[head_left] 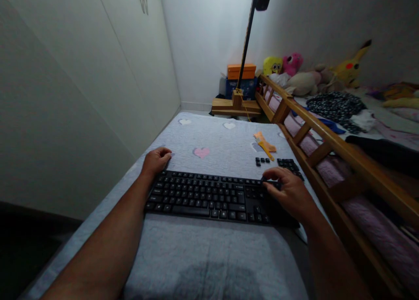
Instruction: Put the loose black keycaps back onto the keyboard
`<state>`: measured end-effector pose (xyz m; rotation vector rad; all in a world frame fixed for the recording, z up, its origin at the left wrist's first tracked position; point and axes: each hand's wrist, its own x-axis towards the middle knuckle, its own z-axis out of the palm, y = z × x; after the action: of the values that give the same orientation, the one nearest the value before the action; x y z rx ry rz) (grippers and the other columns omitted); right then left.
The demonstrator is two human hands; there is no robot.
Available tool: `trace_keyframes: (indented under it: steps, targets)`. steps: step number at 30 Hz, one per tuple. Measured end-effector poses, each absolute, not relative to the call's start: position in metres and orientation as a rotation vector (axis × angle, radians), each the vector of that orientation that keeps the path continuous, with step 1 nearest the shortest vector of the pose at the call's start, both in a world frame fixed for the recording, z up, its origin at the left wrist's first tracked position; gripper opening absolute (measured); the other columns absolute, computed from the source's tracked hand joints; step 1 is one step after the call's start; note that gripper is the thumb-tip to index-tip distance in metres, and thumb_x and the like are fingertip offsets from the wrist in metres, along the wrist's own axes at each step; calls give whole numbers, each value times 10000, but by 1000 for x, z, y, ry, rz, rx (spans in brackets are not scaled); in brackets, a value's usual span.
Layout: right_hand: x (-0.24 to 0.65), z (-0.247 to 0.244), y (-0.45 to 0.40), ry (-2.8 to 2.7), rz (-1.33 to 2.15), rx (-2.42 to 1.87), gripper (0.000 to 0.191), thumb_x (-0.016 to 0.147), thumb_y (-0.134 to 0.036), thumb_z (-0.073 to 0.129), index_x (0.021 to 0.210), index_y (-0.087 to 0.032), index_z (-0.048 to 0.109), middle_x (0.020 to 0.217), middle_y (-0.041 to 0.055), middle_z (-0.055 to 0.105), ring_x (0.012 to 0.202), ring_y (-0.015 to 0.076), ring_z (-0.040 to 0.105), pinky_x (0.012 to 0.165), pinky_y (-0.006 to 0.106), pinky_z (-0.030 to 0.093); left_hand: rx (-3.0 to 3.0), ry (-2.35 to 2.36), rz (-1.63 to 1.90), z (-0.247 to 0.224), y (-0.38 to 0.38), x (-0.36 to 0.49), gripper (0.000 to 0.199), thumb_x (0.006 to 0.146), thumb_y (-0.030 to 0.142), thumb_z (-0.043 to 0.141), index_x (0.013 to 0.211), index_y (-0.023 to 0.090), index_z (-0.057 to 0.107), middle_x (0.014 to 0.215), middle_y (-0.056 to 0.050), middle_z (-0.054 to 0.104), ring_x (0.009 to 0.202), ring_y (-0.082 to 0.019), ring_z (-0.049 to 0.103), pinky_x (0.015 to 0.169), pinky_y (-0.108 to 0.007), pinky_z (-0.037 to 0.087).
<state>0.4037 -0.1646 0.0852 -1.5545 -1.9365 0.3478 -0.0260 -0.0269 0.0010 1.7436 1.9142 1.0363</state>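
Fingers of my right hand (286, 190) pinch a small dark piece (263, 179) over the black keyboard (199, 197)'s far right; my left hand (156, 161) curls by its far left corner, contents hidden. Loose keycaps (258, 160) and the yellow-handled brush (266, 150) lie beyond, toward the heart-print cloth (209, 134)'s right edge.

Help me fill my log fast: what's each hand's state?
Left hand: curled near the black rectangular plastic keyboard; contents unclear.
Right hand: fingertips close together above it; grip unclear.
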Motion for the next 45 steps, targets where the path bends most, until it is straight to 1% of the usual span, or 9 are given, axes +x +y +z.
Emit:
trace_keyframes:
  steps: [7, 10, 17, 26, 33, 39, 45]
  targets:
    - [400, 59, -168, -2032, 473, -1575, 130, 785, -170, 594, 890, -215, 658, 928, 51, 678, 922, 222, 601, 847, 361, 461, 1765, 1919, 1029, -2, -25, -29, 294, 695, 393, 587, 854, 182, 717, 833, -42, 737, 776, -202, 666, 770, -299, 506]
    - [399, 57, -168, -2084, 487, -1589, 143, 771, -137, 596, 878, -215, 652, 906, 43, 672, 910, 217, 592, 839, 356, 452, 1766, 1928, 1026, -3, -25, -29, 291, 688, 393, 591, 849, 187, 719, 819, -35, 736, 773, -204, 666, 753, -296, 503]
    - [398, 57, -170, -2177, 523, -1644, 146, 772, -121, 591, 875, -210, 645, 904, 45, 663, 904, 220, 575, 823, 358, 431, 1750, 1934, 1033, -4, -24, -29, 287, 679, 387, 597, 846, 188, 719, 826, -38, 735, 777, -206, 667, 752, -296, 506]
    - [395, 55, -170, -2279, 513, -1634, 176, 787, -95, 593, 916, -198, 654, 958, 56, 671, 963, 229, 564, 866, 371, 414, 1739, 1927, 1036, -3, -25, -27, 261, 683, 362, 605, 842, 190, 720, 834, -51, 736, 785, -219, 673, 767, -325, 514]
    - [395, 52, -170, -2317, 497, -1639, 188, 814, -91, 592, 933, -207, 681, 981, 61, 650, 977, 230, 555, 872, 370, 417, 1736, 1939, 1015, -2, -25, -27, 282, 683, 376, 605, 867, 197, 723, 878, -48, 747, 811, -218, 676, 795, -313, 518]
    - [397, 50, -169, -2322, 491, -1630, 205, 837, -102, 590, 963, -210, 708, 979, 64, 651, 982, 232, 557, 887, 382, 417, 1756, 1954, 1000, -2, -25, -27, 294, 694, 388, 591, 872, 197, 726, 876, -40, 750, 801, -212, 677, 798, -302, 518]
    - [393, 51, -168, -2289, 479, -1641, 175, 906, -173, 547, 881, -219, 713, 937, 63, 667, 937, 228, 563, 860, 379, 419, 1768, 1931, 1020, -2, -25, -27, 278, 695, 391, 597, 849, 203, 731, 873, -45, 753, 816, -220, 683, 787, -299, 522]
